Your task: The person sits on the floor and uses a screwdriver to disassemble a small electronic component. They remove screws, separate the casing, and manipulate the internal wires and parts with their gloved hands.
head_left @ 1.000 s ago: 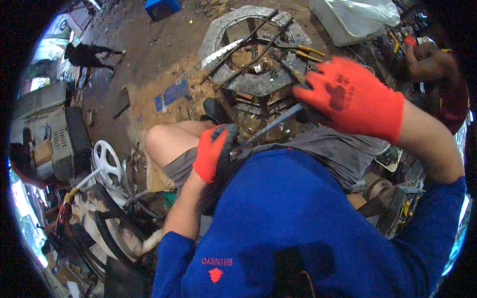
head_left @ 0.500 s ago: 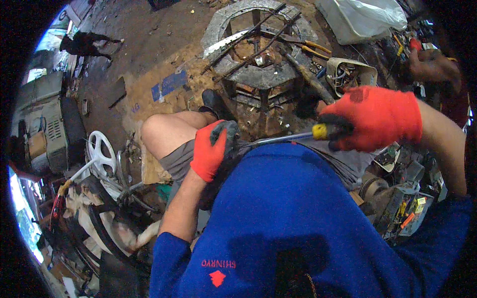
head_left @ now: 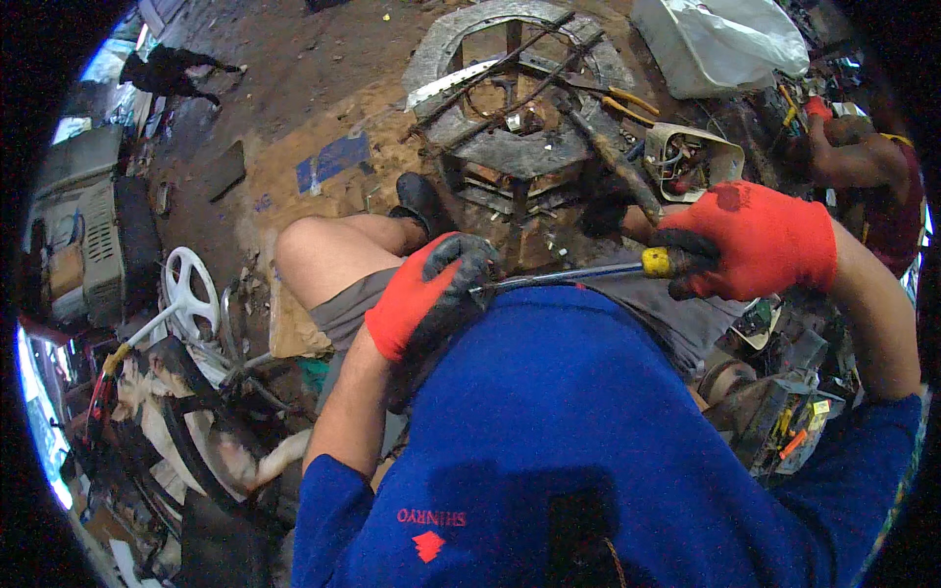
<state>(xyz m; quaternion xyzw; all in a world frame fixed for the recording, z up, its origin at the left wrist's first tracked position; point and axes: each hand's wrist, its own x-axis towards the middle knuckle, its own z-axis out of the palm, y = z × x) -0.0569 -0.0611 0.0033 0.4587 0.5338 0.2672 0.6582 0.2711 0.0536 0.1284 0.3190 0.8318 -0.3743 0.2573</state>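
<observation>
My right hand [head_left: 755, 240], in a red and black glove, grips the yellow handle of a screwdriver [head_left: 588, 273] that lies across my lap, its metal shaft pointing left. My left hand [head_left: 426, 294], gloved the same way, is closed around the shaft's tip and something small pressed against my blue shirt; what it holds beneath the fingers is hidden. Both hands sit just above my knees, in front of a round grey metal frame [head_left: 520, 147] on the ground.
Long rusty rods and yellow-handled pliers [head_left: 627, 98] lie on the round frame. An open box with wiring [head_left: 686, 157] and a white plastic bag [head_left: 725, 39] are at upper right, beside another person's arm [head_left: 853, 162]. A white fan guard [head_left: 191, 294] and scrap sit left.
My right hand has come down from above the frame to lap height and drawn in, bringing the screwdriver level. My left hand stayed at my waist, still closed on the tip.
</observation>
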